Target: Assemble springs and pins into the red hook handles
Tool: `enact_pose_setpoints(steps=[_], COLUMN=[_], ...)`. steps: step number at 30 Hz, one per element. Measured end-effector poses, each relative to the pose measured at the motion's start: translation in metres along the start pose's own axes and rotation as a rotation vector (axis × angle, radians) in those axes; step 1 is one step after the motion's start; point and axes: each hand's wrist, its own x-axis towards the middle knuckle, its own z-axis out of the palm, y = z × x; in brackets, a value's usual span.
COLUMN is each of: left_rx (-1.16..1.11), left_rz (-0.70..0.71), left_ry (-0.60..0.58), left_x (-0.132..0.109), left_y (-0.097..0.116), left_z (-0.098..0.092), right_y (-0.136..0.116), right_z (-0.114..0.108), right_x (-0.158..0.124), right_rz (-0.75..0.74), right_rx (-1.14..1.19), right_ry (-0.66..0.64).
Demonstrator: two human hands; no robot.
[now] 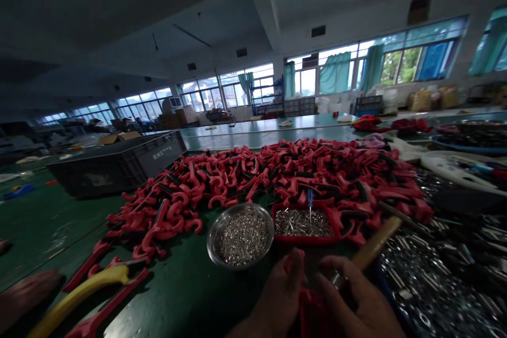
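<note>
Both my hands meet at the bottom middle of the green table. My left hand [279,296] has its fingers curled round a red plastic part [312,311]. My right hand [356,303] is closed against the same red part, and a small shiny metal piece [336,278] shows at its fingertips. A wooden hammer handle [376,243] lies just beyond my right hand. In front of my hands stand a round steel bowl [240,236] of small metal pieces and a red tray [304,223] of thin pins with a blue-handled tool [310,202] standing in it.
A large heap of red hook-shaped handles [277,174] covers the table's middle. A yellow handle [91,285] lies at the lower left. A dark crate [119,166] stands at the left. Shiny metal parts [443,274] fill a blue container on the right.
</note>
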Motion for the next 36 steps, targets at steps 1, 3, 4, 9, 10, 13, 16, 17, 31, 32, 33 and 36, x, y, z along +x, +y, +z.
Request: enact_pose_setpoints(steps=[1, 3, 4, 9, 10, 13, 16, 17, 31, 32, 33, 36], left_rx=[-0.01, -0.022, -0.013, 0.102, 0.108, 0.122, 0.121, 0.104, -0.067, -0.062, -0.061, -0.111], left_rz=[-0.006, -0.004, 0.008, 0.133, 0.144, 0.139, 0.075, 0.041, -0.019, -0.007, 0.003, 0.011], left_ry=[0.059, 0.16, 0.2, 0.291, 0.311, 0.378, 0.319, 0.25, -0.057, -0.04, -0.023, -0.007], left_x=[0.0, 0.0, -0.001, -0.01, -0.011, -0.011, -0.009, -0.008, -0.016, -0.017, -0.019, -0.02], left_y=[-0.002, -0.004, -0.004, -0.011, -0.015, -0.028, -0.037, -0.037, -0.025, -0.023, -0.022, -0.018], left_z=[0.002, 0.006, 0.007, 0.017, 0.019, 0.02, 0.017, 0.015, 0.014, 0.014, 0.013, 0.013], right_y=[0.001, 0.006, 0.009, 0.019, 0.019, 0.019, 0.023, 0.025, 0.034, 0.032, 0.03, 0.025], right_z=[0.0, 0.004, 0.006, 0.012, 0.012, 0.013, 0.015, 0.016, 0.004, 0.003, 0.002, 0.003], right_x=[0.0, -0.001, -0.002, -0.003, -0.003, -0.006, -0.011, -0.012, -0.01, -0.01, -0.009, -0.006], right_rz=[-0.018, -0.043, -0.049, -0.095, -0.118, -0.174, -0.148, -0.128, -0.074, -0.063, -0.05, 0.012], right_rx=[-0.022, -0.067, -0.083, -0.099, -0.11, -0.143, -0.157, -0.17, -0.096, -0.025, 0.038, 0.207], right_ry=[0.007, 0.027, 0.037, 0.085, 0.077, 0.047, 0.038, 0.021, -0.38, -0.37, -0.35, -0.317])
